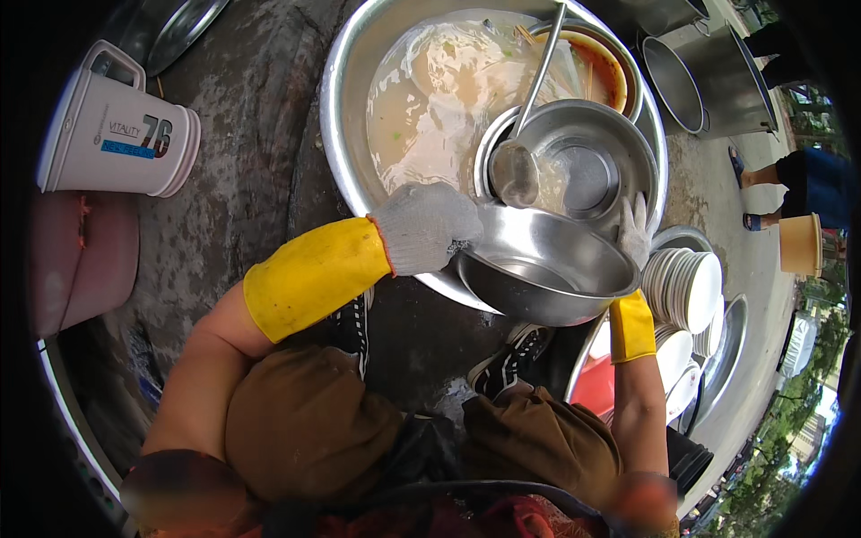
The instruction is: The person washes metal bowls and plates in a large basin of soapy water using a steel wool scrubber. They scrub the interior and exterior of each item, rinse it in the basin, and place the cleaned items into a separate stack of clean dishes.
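A tilted stainless-steel basin (538, 262) leans over the near rim of a large metal tub (346, 128). My left hand (427, 228), in a grey knit glove with a yellow cuff, is closed at the basin's left rim, its fingertips hidden. By its knuckles sits a small dark patch, too unclear to name. My right hand (634, 232), gloved alike, holds the basin's right side with its fingers stretched upward; the thumb is hidden. Behind it, another steel basin (605, 131) sits in the tub, and a long-handled ladle (516, 171) rests in it. Cloudy water (430, 101) fills the tub.
A bowl with reddish residue (609, 67) sits in the tub's far right. Stacked white plates (699, 289) stand at right, near a red container (595, 387). Large steel pots (726, 81) are beyond. A white bucket (128, 134) and pink tub (87, 255) are left. Another person's legs (767, 175) show at right.
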{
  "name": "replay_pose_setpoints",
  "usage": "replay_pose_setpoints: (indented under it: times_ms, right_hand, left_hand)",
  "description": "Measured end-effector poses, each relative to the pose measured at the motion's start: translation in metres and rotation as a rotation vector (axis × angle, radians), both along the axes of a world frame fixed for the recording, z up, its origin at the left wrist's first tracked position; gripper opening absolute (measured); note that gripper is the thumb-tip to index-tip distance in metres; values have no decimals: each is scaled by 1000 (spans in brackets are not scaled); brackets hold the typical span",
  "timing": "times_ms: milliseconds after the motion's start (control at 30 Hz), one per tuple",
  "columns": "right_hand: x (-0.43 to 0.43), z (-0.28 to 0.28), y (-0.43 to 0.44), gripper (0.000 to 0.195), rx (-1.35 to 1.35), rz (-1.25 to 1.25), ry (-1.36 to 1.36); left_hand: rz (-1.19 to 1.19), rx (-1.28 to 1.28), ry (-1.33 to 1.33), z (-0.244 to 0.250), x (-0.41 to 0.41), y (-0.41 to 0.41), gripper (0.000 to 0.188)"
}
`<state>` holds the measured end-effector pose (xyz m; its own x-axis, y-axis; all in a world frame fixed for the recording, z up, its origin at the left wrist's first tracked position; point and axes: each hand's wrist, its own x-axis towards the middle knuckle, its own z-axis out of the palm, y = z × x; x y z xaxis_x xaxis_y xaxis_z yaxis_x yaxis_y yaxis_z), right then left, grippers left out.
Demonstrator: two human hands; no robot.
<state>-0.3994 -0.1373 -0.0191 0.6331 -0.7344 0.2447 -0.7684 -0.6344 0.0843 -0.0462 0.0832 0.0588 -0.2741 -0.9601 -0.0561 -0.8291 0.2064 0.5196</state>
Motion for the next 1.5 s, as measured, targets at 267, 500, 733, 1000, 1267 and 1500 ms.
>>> replay_pose_setpoints:
  times_ms: [267,500,733,1000,1267,1500]
  right_hand:
    - [21,52,34,43,433,-89,-634]
    - [77,88,141,80,765,-219,-828]
    - [73,29,130,54,1047,-627,-998]
    - [89,-37,99,49,1208,-662,-1044]
    - [119,-21,141,72,1087,-900,-1448]
    - [85,18,74,31,1490,-665,-954]
  left_hand:
    - [-82,-186,-360,-65,24,-47,13]
    - [-51,-69,-619,-70,-3,-51,15]
    - [-311,128,-345,-52,-39,-27,10]
    - [-402,-331,-668,-127,26,-89,26]
    - [-345,32,-204,-101,-41,-62,32]
    - [-367,-361,-682,-139,33,-101,25]
